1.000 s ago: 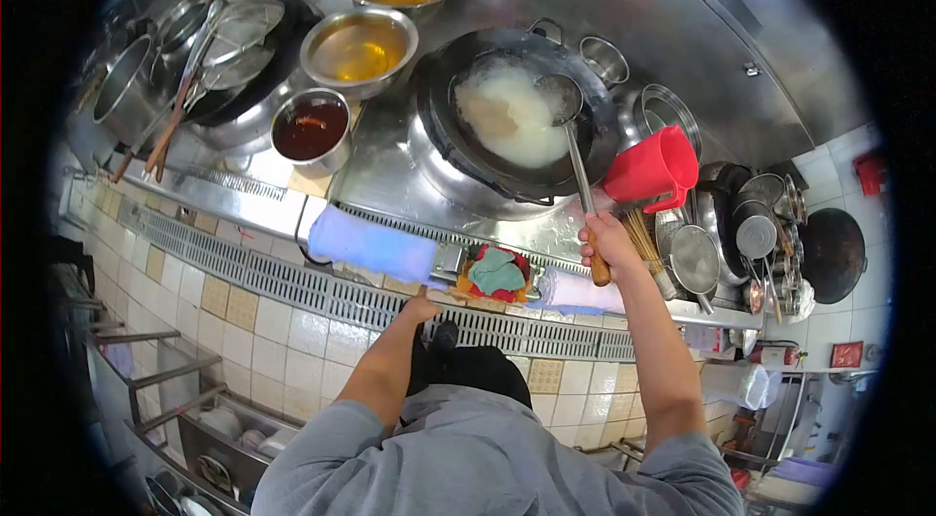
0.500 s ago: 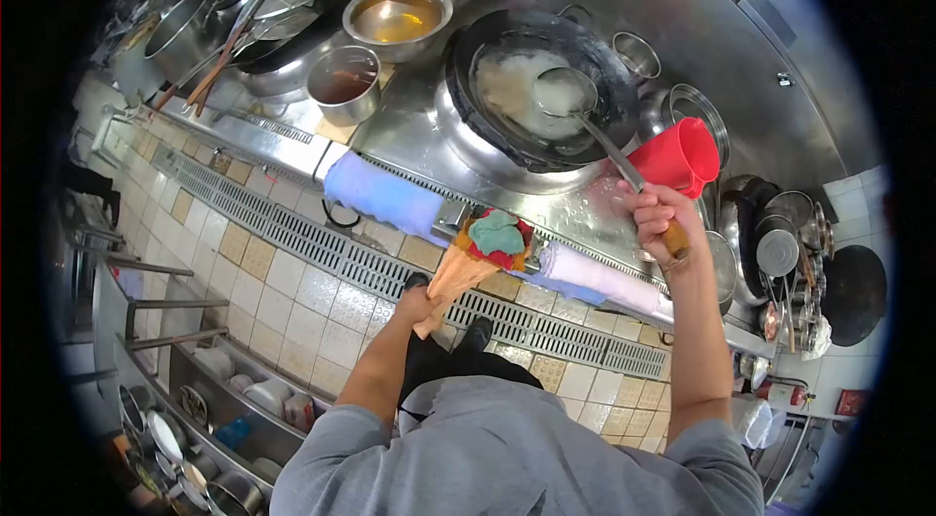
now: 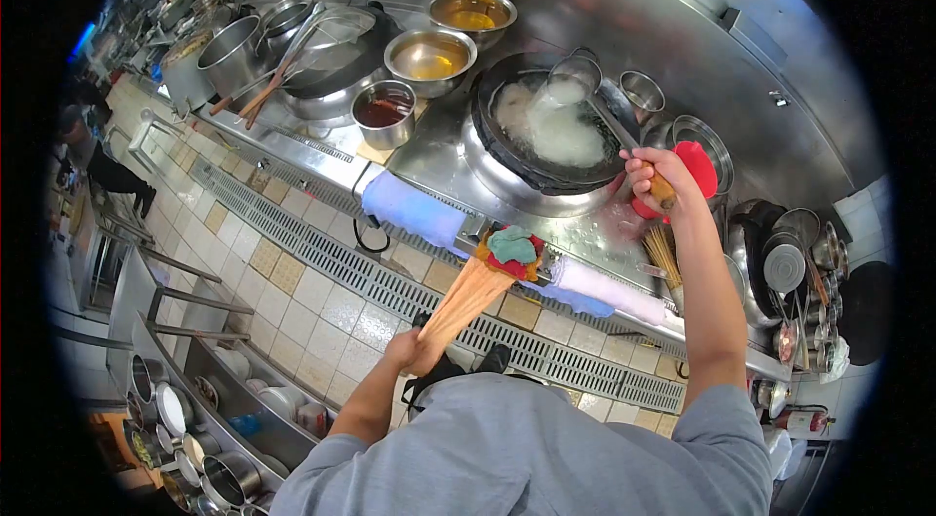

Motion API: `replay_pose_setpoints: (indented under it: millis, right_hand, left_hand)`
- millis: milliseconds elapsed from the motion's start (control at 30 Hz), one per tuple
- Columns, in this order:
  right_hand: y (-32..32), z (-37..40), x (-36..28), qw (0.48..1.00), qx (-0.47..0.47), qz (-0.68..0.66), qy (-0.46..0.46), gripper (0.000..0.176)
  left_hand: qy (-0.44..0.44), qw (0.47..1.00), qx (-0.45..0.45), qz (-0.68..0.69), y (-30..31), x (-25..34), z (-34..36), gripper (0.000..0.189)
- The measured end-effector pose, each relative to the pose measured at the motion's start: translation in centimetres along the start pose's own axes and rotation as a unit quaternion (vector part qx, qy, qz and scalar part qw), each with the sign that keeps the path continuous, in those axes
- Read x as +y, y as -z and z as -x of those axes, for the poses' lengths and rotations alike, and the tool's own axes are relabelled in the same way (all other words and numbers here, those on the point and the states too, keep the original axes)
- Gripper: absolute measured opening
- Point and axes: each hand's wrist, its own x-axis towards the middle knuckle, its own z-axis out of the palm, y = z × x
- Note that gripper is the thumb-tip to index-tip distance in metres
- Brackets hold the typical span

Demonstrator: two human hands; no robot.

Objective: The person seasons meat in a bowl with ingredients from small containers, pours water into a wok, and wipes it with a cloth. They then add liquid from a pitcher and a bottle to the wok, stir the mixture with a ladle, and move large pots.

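My right hand (image 3: 663, 182) is wrapped round the wooden end of a long-handled ladle (image 3: 616, 125), above the stove's right side. The ladle's bowl is tilted near the far rim of a black wok (image 3: 492, 99), with cloudy whitish liquid (image 3: 570, 138) streaming down into the wok. Low at the left, my left hand (image 3: 404, 352) is closed on the end of an orange cloth (image 3: 458, 299). That cloth stretches up to the stove's front edge, where a green cloth (image 3: 513, 245) and red cloth lie bunched at its top.
A red plastic jug (image 3: 696, 168) stands partly behind my right forearm, near a bamboo brush (image 3: 663, 251). Left of the wok are a pot of dark red liquid (image 3: 384, 114) and two bowls of yellow liquid (image 3: 431, 58). Metal shelving (image 3: 185, 365) holds pans behind me.
The ladle has moved from the middle of the wok to its far rim and tipped, with liquid now pouring. The orange cloth is stretched longer towards me. My view has shifted.
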Motion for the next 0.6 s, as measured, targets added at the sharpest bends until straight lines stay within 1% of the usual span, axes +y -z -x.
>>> replay_pose_setpoints:
  millis: [33, 67, 100, 133, 167, 200, 267, 300, 333, 400, 433, 467, 533, 567, 600]
  right_hand:
    - [-0.4, -0.4, -0.3, 0.996, 0.021, 0.077, 0.032, 0.014]
    - [-0.7, -0.6, -0.4, 0.985, 0.043, 0.154, 0.064, 0.012]
    - [-0.8, -0.7, -0.3, 0.985, 0.045, 0.151, 0.069, 0.012]
    - [-1.0, -0.9, -0.1, 0.971, 0.047, 0.207, 0.105, 0.013]
    - [-0.9, -1.1, 0.2, 0.954, 0.050, 0.262, 0.139, 0.014]
    - [-0.5, -1.2, 0.6, 0.954, 0.053, 0.260, 0.138, 0.014]
    - [0.2, -1.8, 1.1, 0.934, 0.068, 0.307, 0.171, 0.017]
    - [0.7, -1.9, 1.2, 0.923, 0.077, 0.332, 0.177, 0.015]
    - [1.3, -2.3, 1.4, 0.923, 0.079, 0.332, 0.177, 0.015]
    - [2.8, -3.5, 1.8, 0.837, 0.148, 0.480, 0.215, 0.021]
    - [3.6, -4.2, 2.0, 0.791, 0.171, 0.542, 0.227, 0.029]
    - [4.4, -4.8, 2.3, 0.790, 0.174, 0.542, 0.228, 0.029]
    - [5.9, -6.7, 3.0, 0.684, 0.263, 0.630, 0.258, 0.031]
    - [7.4, -7.9, 2.9, 0.683, 0.259, 0.634, 0.254, 0.043]
    - [8.2, -8.6, 3.1, 0.683, 0.257, 0.634, 0.256, 0.043]
  left_hand:
    - [-0.009, 0.998, -0.031, -0.053, -0.4, -1.9, 0.4, 0.038]
    - [-0.013, 0.998, -0.030, -0.054, -0.2, -2.3, 1.0, 0.038]
    - [0.002, 1.000, -0.009, 0.001, 0.1, -2.7, 1.5, 0.036]
    - [0.016, 0.998, 0.010, 0.056, 0.7, -2.6, 1.8, 0.035]
    - [0.087, 0.990, -0.004, 0.115, 1.5, -1.7, 2.0, 0.035]
    - [0.087, 0.990, -0.008, 0.113, 2.1, -0.8, 2.6, 0.035]
    - [0.094, 0.994, 0.045, 0.042, 2.9, 0.0, 2.6, 0.039]
    - [0.120, 0.993, 0.018, -0.010, 3.4, 0.4, 2.7, 0.044]
    - [0.119, 0.993, 0.017, -0.011, 3.5, 0.1, 2.8, 0.044]
    - [0.139, 0.986, 0.039, -0.082, 3.3, -2.4, 3.4, 0.047]
    - [0.142, 0.987, 0.024, -0.065, 2.6, -5.4, 3.6, 0.048]
    - [0.146, 0.988, 0.011, -0.048, 2.1, -8.7, 4.2, 0.049]
    - [0.147, 0.988, 0.001, -0.052, 2.7, -12.4, 6.2, 0.048]
    - [0.216, 0.976, -0.031, 0.027, 3.2, -13.9, 7.0, 0.044]
    - [0.282, 0.952, -0.063, 0.104, 3.7, -15.1, 7.8, 0.039]
